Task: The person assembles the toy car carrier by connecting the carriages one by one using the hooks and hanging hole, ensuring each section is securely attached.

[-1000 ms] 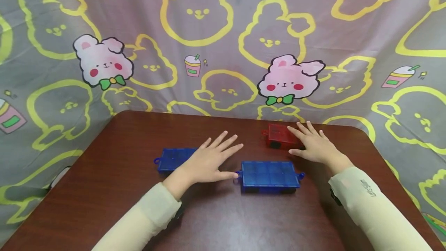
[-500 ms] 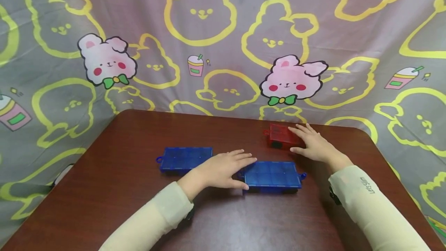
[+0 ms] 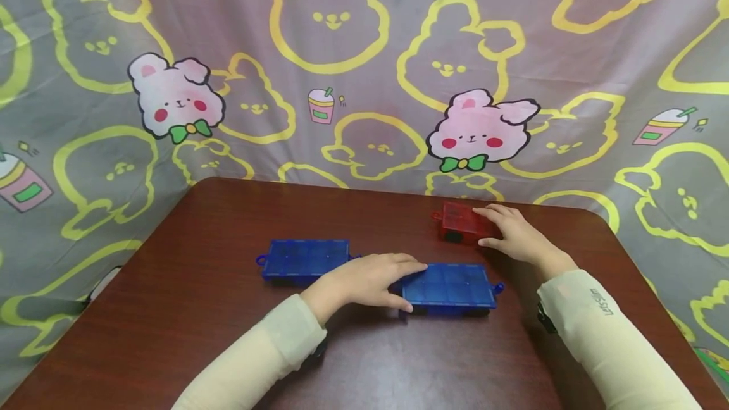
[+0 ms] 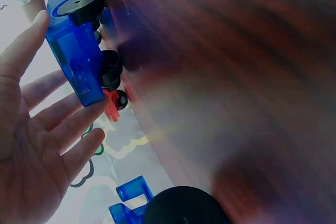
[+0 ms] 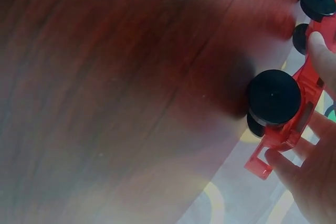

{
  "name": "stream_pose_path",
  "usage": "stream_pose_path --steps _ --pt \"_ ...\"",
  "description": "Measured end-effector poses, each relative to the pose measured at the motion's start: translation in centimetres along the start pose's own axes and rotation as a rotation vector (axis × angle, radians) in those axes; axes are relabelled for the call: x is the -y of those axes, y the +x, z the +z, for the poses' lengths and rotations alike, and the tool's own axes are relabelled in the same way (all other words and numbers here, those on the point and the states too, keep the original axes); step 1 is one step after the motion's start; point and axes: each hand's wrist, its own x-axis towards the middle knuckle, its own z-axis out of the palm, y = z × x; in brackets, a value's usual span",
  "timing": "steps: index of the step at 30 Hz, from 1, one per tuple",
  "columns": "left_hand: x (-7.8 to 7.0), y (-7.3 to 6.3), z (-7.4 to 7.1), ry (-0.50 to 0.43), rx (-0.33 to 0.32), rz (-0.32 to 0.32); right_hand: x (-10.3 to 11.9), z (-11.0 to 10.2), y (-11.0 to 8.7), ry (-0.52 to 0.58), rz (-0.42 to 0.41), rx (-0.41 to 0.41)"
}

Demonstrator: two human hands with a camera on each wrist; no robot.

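Observation:
Three flat see-through toy train cars with black wheels and end couplings stand on the table. My left hand (image 3: 370, 280) is at the left end of the nearer blue toy train car (image 3: 450, 285). Its thumb lies along the near side and its fingers reach the far side, as the left wrist view shows with the blue body (image 4: 79, 51) between them. My right hand (image 3: 524, 233) holds the red toy train car (image 3: 462, 221) by its right end. In the right wrist view the thumb (image 5: 321, 53) presses its side; the other fingers are partly hidden behind it.
A second blue toy train car (image 3: 307, 258) stands behind the left forearm, loop coupling to the left. The brown table (image 3: 188, 309) ends at a patterned curtain (image 3: 364, 81) along the back. A white sleeve covers each forearm.
My left hand has moved right, from spread fingers between the two blue cars onto the nearer one's left end. My right hand has curled its fingers closer around the red car.

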Motion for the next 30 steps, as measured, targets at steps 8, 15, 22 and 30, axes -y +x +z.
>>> stream_pose_path --steps 8,15,22,30 --pt "-0.1 0.3 0.0 -0.050 0.009 0.006 0.0 0.0 -0.2 0.014 0.028 0.011" --pt "-0.3 0.3 -0.4 -0.064 0.020 -0.019 0.1 -0.3 -1.1 0.014 0.013 -0.015" --pt "-0.5 0.3 -0.4 -0.052 0.018 -0.033 0.0 -0.6 -2.5 0.006 -0.007 -0.024" --pt "-0.7 0.2 -0.6 -0.059 0.021 -0.047 -0.3 -1.3 -4.5 0.012 -0.020 -0.046"
